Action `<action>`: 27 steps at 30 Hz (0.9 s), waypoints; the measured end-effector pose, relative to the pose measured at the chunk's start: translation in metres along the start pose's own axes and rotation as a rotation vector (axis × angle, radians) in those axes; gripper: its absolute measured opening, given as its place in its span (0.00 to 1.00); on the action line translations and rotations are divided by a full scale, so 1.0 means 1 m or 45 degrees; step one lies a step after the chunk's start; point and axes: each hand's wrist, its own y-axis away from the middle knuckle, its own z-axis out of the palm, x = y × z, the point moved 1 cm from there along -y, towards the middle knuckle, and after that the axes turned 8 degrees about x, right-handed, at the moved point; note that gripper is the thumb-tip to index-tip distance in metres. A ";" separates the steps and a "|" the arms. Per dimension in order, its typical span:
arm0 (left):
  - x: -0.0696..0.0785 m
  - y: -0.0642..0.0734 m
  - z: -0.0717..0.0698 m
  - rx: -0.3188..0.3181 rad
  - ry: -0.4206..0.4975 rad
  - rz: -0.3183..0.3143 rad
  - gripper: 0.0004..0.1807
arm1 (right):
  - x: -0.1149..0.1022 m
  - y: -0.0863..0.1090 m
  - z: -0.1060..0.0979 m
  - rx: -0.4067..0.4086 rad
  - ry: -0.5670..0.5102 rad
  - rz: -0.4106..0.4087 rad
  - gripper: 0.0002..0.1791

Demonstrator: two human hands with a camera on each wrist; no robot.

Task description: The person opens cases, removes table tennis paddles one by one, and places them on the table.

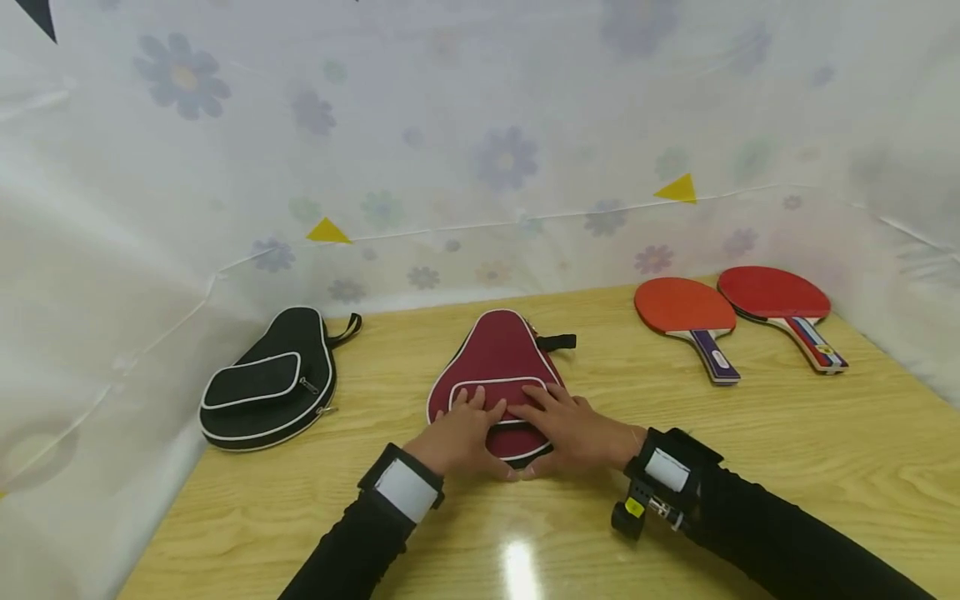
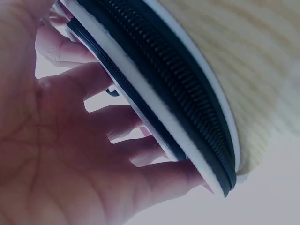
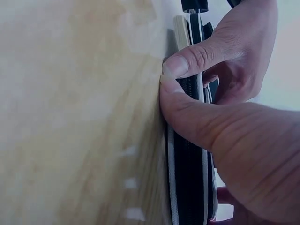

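Note:
A maroon table tennis bat case [image 1: 506, 346] with white piping and a front pocket lies on the wooden table. My left hand [image 1: 459, 437] rests on its near left part, and my right hand [image 1: 581, 429] on its near right part. Both hands have fairly straight, spread fingers on top of the case. In the right wrist view the two thumbs meet at the edge of the case [image 3: 187, 187], close to the tabletop. The left wrist view shows the black zip [image 2: 173, 65] along that edge, with the left fingers [image 2: 93, 77] reaching over the pocket side.
A black bat case [image 1: 258, 383] with white piping and a wrist loop lies at the left of the table. Two red table tennis bats [image 1: 684, 304] [image 1: 772, 290] lie at the back right. A white flowered sheet [image 1: 450, 150] stands behind the table [image 1: 810, 467].

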 end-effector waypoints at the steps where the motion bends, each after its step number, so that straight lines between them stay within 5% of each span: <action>1: -0.001 -0.002 0.000 -0.004 -0.003 0.003 0.55 | 0.001 -0.001 0.000 0.001 0.000 0.003 0.45; 14: -0.005 -0.024 -0.008 -0.017 0.013 -0.052 0.54 | 0.015 -0.022 -0.005 0.006 0.013 0.043 0.45; 27: -0.009 -0.041 -0.006 0.004 -0.066 -0.021 0.50 | 0.028 -0.038 -0.006 0.025 0.031 0.056 0.44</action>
